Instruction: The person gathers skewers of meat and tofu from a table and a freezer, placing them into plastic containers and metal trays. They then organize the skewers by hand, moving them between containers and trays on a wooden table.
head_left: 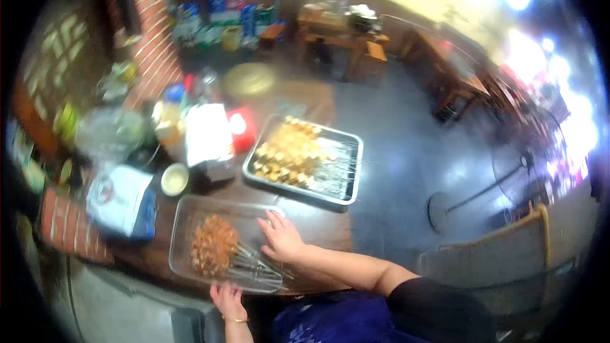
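Observation:
A clear plastic tray [182, 241] sits at the near edge of the brown table, holding meat skewers [215, 246] with their metal sticks pointing right. My left hand [229, 302], with a bracelet on the wrist, is at the tray's near edge, fingers stretched toward it. Over the tray's right end is my right hand [281, 236], its fingers spread and pointing left above the skewer sticks. Whether either hand presses on the rim is hard to see. Behind it, a metal tray [351, 198] holds skewers of pale yellow cubes [289, 152].
Left of the trays are a small pale bowl [175, 179], a white-and-blue bag [121, 200], a red box [241, 128] and a white box [208, 132]. A brick pillar [155, 25] rises behind. A floor fan [438, 211] and wooden tables [460, 82] stand to the right.

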The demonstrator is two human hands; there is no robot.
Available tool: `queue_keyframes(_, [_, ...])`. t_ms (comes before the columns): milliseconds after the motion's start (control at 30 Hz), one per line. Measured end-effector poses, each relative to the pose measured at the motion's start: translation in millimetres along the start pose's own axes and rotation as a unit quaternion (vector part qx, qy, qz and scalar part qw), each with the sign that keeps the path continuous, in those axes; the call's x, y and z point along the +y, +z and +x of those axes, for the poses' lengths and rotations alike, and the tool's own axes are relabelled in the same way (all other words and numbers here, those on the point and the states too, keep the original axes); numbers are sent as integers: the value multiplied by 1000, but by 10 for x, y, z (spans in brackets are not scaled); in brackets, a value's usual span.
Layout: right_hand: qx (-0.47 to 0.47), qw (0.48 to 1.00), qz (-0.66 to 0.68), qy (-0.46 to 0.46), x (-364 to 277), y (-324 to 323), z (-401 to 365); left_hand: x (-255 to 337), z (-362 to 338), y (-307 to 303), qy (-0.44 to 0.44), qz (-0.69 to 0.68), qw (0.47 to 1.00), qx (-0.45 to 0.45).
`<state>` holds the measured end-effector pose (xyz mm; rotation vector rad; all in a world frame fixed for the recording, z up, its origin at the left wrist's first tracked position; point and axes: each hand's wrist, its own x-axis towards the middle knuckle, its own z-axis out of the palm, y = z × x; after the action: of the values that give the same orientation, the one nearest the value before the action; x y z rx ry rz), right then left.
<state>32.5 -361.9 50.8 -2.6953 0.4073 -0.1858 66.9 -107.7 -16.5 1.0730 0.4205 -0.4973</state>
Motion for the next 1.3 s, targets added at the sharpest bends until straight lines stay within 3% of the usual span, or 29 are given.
queue_keyframes(33, [-10,1000,10,22,57,69,77,90,-63,108,-38,-6,998,44])
queue_keyframes(100, [-28,996,30,75,239,125,126,-69,14,-54,-45,-45,997,35])
queue_keyframes(167, [-55,975,146,161,483,187,161,-34,7,174,-53,-39,997,50])
queue_keyframes(200, [-109,955,212,179,479,353,38,-88,-171,88,-48,-30,996,64])
queue_keyframes(233, [-114,961,209,138,527,549,-43,-137,-250,-29,-44,-20,996,79])
queue_keyframes(300, [-141,947,241,158,432,480,-174,-190,-467,-192,-37,-16,994,104])
queue_keyframes(367, [-111,950,238,170,440,340,-316,-239,-612,-121,-50,-24,992,114])
queue_keyframes(433, [-45,958,197,203,877,317,-377,-486,-509,29,-58,-27,997,46])
queue_keyframes(467, [-30,946,247,207,1081,321,-485,-541,-563,206,-75,-33,996,26])
queue_keyframes(533, [5,983,135,123,1182,243,-696,-669,-726,296,-91,-36,995,22])
queue_keyframes(633, [-34,991,-123,48,718,-160,-713,-622,-733,390,-94,-43,994,-19])
queue_keyframes(733, [-114,991,-73,-16,407,-265,-753,-600,-636,382,-106,-38,992,-59])
queue_keyframes(867, [-174,984,-39,-2,106,-58,-836,-562,-661,402,-116,-36,992,-45])
queue_keyframes(967, [-218,973,-38,64,0,49,-810,-624,-603,409,-131,-46,989,-42])
queue_keyframes(1100, [-216,973,-50,71,184,33,-574,-531,-600,377,-111,-39,993,-31])
queue_keyframes(1300, [-198,980,0,-21,491,144,-437,-480,-626,31,-126,-43,989,-57])
